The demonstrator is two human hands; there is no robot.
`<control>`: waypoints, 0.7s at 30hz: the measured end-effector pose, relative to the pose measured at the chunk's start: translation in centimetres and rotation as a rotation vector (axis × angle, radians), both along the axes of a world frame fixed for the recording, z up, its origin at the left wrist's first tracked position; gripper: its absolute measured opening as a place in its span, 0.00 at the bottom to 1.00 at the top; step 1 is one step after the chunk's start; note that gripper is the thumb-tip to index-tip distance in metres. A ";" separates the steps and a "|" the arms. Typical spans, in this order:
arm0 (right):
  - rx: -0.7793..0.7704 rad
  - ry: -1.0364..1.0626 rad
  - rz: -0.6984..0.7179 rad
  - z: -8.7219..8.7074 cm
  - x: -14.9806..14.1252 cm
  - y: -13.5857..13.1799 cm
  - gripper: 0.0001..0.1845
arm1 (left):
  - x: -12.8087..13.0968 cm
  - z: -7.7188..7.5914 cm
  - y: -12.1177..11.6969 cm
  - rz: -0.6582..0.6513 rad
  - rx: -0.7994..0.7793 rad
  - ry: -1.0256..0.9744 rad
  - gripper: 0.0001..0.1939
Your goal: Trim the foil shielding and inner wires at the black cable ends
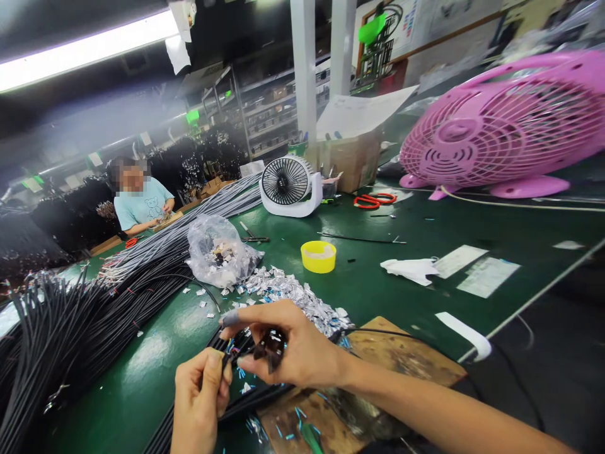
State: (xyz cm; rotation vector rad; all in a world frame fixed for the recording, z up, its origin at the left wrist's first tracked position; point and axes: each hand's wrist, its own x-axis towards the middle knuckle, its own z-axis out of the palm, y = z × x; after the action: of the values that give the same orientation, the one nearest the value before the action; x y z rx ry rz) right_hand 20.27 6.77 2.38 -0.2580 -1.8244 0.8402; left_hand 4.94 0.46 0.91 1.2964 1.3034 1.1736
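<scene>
My left hand [203,384] is closed, pinching a black cable [225,360] near its end. Thin coloured wires [230,345] stick out of that cable's tip. Just to the right, my right hand [297,347] curls around a dark brown glossy object [271,348] whose kind I cannot make out. Its index finger, with a grey wrap on the tip, reaches over the wire ends, and the thumb lies below them. More black cables [258,398] run beneath both hands. A pile of small silvery foil pieces [293,296] lies just beyond my right hand.
Bundled black cables [108,321] cover the left side. A plastic bag [215,252], a yellow ring [318,257], a white fan [288,186], red-handled scissors [375,200] and a pink fan [496,126] stand on the green table. A wooden board [401,353] lies under my right forearm. Another person [142,202] sits across.
</scene>
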 end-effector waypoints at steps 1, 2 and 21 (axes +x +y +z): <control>0.010 -0.001 0.015 0.0 0.0 0.0 0.10 | 0.0 0.1 0.0 -0.002 -0.002 -0.001 0.28; 0.018 0.001 0.024 -0.1 0.0 0.1 0.10 | 0.0 0.1 0.0 -0.005 -0.005 -0.001 0.28; 0.111 -0.037 -0.044 -0.2 0.3 0.0 0.06 | -0.2 0.8 -0.2 -0.086 -0.028 -0.032 0.29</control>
State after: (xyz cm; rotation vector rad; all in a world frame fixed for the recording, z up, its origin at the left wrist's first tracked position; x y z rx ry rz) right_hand 20.53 6.80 2.22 -0.2440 -1.8862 0.7054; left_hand 4.71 0.31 1.71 1.2954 1.2256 1.1079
